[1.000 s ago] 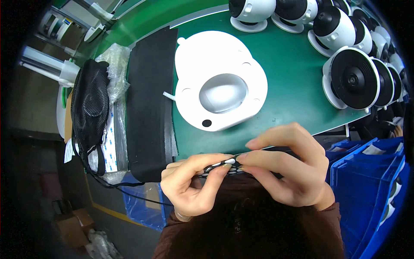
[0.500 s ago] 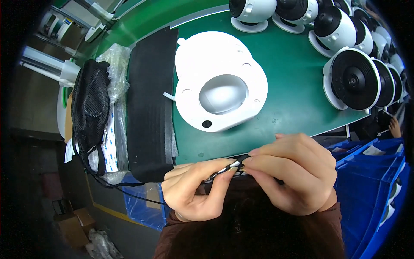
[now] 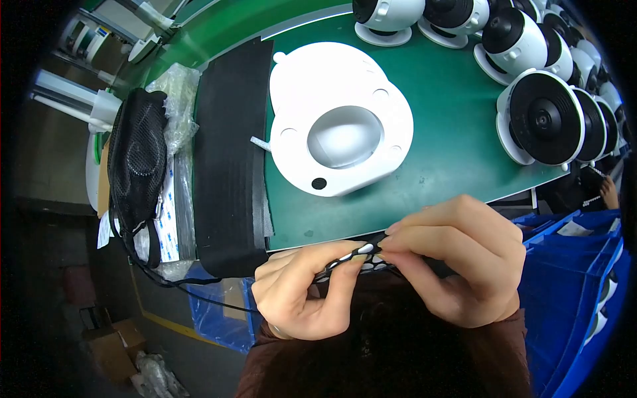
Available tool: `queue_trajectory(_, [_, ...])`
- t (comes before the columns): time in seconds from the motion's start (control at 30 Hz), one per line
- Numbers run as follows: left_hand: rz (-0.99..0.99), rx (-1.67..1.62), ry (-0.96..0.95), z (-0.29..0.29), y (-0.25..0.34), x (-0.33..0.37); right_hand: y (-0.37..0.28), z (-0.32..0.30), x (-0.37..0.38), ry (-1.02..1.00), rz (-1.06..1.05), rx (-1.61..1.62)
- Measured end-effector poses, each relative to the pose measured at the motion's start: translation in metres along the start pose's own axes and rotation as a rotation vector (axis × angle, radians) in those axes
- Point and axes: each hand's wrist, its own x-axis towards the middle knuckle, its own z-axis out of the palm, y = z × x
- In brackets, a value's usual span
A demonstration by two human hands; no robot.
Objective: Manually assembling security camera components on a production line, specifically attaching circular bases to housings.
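Black-and-white strip (image 3: 364,249): held between hands, just off near edge of green worktop (image 3: 458,152). Left to right: black mesh pouch (image 3: 138,156), black mat (image 3: 229,159), then left hand (image 3: 302,292), thumb and forefinger clamped on strip. White housing (image 3: 325,83) lies beyond, recess uncovered, apart from strip. Right hand (image 3: 464,259): fingers pinched at strip's right end. White-and-black unit (image 3: 541,119) and others stand at right, look assembled. Progress, my judgement: handwork on strip under way, unfinished; strip not set down.

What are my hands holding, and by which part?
Your left hand and right hand pinch a white-spotted black item along its upper edge; exact kind unclear.
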Motion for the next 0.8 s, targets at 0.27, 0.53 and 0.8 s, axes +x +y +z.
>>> queue_trajectory(0.27, [-0.012, 0.032, 0.016, 0.005, 0.001, 0.003, 0.003, 0.003, -0.002, 0.037, -0.066, -0.080])
queue_trajectory(0.53, [0.038, 0.076, 0.082, 0.008, -0.005, 0.005, 0.003, 0.005, 0.001, -0.012, -0.143, -0.172])
queue_trajectory(0.8, [-0.068, -0.106, 0.199, 0.015, -0.030, 0.005, 0.036, 0.003, 0.013, 0.229, 0.115, 0.122])
